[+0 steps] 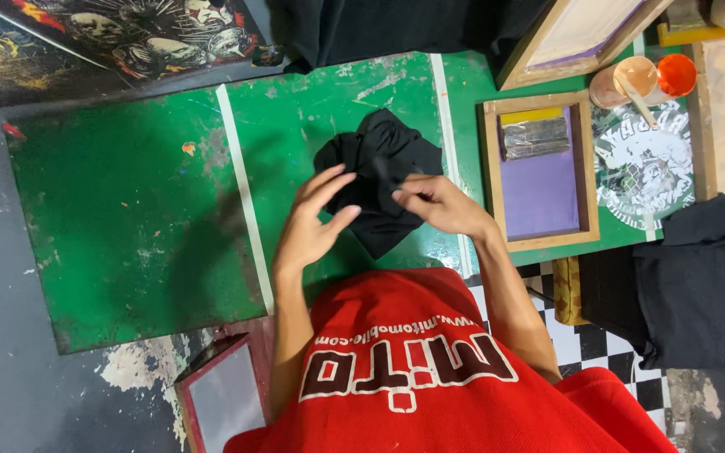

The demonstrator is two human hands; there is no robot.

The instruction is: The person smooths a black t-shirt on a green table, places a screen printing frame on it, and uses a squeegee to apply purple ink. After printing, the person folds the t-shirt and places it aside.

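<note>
A crumpled black cloth garment (379, 155) lies on the green painted table (127, 210) in front of me. My right hand (438, 204) pinches a fold of this black cloth between thumb and fingers at its right side. My left hand (312, 220) hovers with fingers spread at the cloth's left edge, its fingertips touching or just above the fabric. My red shirt (430, 369) fills the lower middle of the view.
A wooden-framed printing screen with purple mesh and a squeegee (540, 172) lies to the right. Beyond it are a printed round design (644, 168), an orange-lidded jar (644, 80) and a black cloth pile (698, 277). Another frame (224, 394) leans at the lower left.
</note>
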